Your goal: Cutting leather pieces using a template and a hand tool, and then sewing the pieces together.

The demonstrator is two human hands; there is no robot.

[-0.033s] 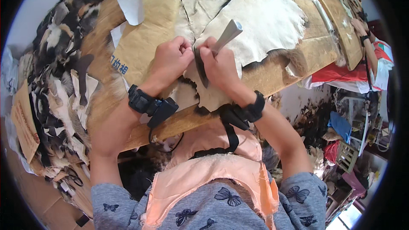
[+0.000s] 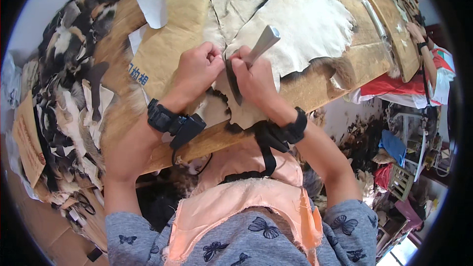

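Pale, skin-side-up pelt (image 2: 300,24) covers the middle of the wooden table, brown fur showing along its near right edge. My right hand (image 2: 256,76) is closed around a knife (image 2: 264,45), its metal handle sticking up past the thumb and its dark curved blade below the fist, over the pelt. My left hand (image 2: 199,66), close beside the blade, has its fingers curled in a pinch at the pelt's edge; the fingertips are partly hidden. Under and beyond the left wrist lies a brown paper sheet (image 2: 172,39) with blue print.
Fur scraps (image 2: 64,113) in black, white and brown heap up at the left, beside a cardboard piece (image 2: 28,140). White paper (image 2: 152,2) lies at the far left of the table (image 2: 315,91). Another person's arm (image 2: 427,61) reaches onto the table at the far right.
The knife handle and my right hand have shifted very slightly toward me. My left hand and the pelt look the same.
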